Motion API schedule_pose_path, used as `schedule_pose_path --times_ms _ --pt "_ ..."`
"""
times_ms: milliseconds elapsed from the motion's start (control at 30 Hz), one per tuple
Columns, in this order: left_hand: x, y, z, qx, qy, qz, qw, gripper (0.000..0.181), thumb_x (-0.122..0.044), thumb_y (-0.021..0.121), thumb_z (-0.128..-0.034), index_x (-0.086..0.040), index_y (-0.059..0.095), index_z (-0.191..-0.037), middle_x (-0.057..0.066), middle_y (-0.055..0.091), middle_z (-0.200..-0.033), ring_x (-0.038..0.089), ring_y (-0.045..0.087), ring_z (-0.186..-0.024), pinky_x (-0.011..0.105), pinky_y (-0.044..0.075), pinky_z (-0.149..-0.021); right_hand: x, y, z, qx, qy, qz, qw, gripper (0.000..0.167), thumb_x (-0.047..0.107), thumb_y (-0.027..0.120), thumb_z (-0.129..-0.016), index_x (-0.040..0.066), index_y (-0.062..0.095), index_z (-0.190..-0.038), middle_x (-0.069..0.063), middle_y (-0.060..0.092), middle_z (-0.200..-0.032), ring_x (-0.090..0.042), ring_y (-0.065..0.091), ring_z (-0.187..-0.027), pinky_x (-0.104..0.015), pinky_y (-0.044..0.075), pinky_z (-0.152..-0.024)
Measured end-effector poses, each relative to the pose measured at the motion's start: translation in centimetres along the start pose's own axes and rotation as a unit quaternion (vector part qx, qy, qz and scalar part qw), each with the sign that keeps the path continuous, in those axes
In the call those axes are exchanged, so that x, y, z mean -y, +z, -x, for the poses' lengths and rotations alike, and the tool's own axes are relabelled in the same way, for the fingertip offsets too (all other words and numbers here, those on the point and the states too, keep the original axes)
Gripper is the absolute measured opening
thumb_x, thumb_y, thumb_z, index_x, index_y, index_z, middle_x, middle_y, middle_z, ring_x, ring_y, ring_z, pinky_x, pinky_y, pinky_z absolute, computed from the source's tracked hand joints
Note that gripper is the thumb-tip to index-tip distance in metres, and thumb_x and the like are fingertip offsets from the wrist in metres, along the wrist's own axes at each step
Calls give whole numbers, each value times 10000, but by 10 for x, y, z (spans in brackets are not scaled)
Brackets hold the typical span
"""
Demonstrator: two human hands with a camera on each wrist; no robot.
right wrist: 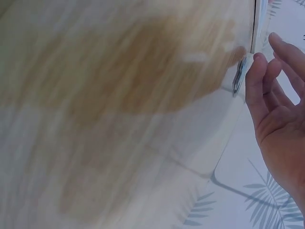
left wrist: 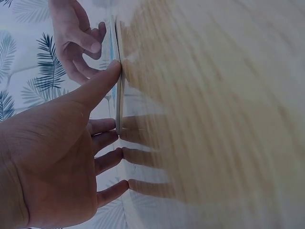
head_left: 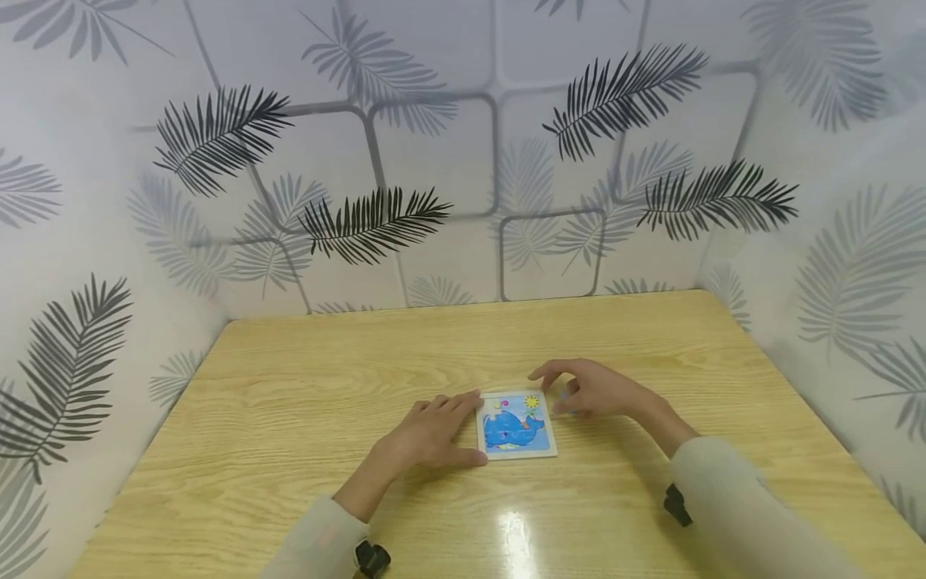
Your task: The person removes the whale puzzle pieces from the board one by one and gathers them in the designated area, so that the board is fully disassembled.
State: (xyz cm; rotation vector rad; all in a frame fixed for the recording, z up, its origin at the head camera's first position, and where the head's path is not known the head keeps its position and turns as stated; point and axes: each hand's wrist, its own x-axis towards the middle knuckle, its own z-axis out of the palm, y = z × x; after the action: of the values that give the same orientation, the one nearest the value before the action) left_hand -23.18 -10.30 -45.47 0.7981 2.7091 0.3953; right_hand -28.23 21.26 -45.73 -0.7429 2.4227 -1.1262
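Note:
A small square jigsaw puzzle board [head_left: 515, 426] lies flat on the table, showing a blue whale and a yellow sun inside a white border. At its left edge rests my left hand [head_left: 434, 434], fingers and thumb spread, thumb at the near corner. The left wrist view shows that thumb [left wrist: 102, 83] touching the board's thin edge. Just right of the board hovers my right hand [head_left: 593, 388], fingers bent loosely and apart. Under its fingertips in the right wrist view lies a small bluish piece [right wrist: 239, 78]; whether they touch it is unclear.
The wood-grain table [head_left: 347, 362] is bounded at the back and sides by pale leaf-patterned panels [head_left: 448, 161]. A bright light reflection lies on the tabletop near the front. Dark wrist devices [head_left: 372, 556] sit at both light sleeves.

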Motion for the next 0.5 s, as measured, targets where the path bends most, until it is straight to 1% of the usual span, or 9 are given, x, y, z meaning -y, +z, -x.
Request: schedule_pose_path --times_ms 100,233,333,467,500 --pt "0 -1 0 8 -38 3 10000 874 -563 702 -945 -178 329 -1635 33 322 -1690 323 347 -1514 567 255 -1208 1 3 -4 -6 -29 49 10000 486 61 747 -944 132 616 -1406 -110 622 -1221 -108 430 -520 -262 425 -488" --pt "0 0 -1 4 -32 12 10000 880 -565 704 -942 -175 326 -1634 44 340 -1680 324 356 -1507 569 259 -1205 4 8 -11 50 -164 -6 9999 451 49 732 -949 125 635 -1383 -108 632 -1212 -94 406 -489 -243 399 -479" --pt "0 -1 -1 3 -14 13 10000 878 -562 704 -943 -175 324 -1634 49 345 -1677 328 355 -1508 570 257 -1207 9 12 -16 105 -288 -1 9995 409 51 723 -959 116 656 -1357 -105 658 -1192 -100 414 -500 -242 399 -489" --pt "2 -1 -1 13 6 4 10000 877 -566 699 -946 -176 321 -1636 46 342 -1679 324 352 -1510 569 255 -1208 16 19 -25 94 -450 262 9986 337 59 711 -974 130 696 -1303 -74 685 -1149 -125 524 -694 -256 447 -616" --pt "2 -1 -1 14 10 3 10000 876 -566 698 -947 -177 321 -1636 45 341 -1679 324 352 -1510 570 255 -1208 18 21 -27 99 -507 326 9981 328 51 707 -974 122 701 -1294 -76 686 -1139 -136 532 -714 -264 453 -627"
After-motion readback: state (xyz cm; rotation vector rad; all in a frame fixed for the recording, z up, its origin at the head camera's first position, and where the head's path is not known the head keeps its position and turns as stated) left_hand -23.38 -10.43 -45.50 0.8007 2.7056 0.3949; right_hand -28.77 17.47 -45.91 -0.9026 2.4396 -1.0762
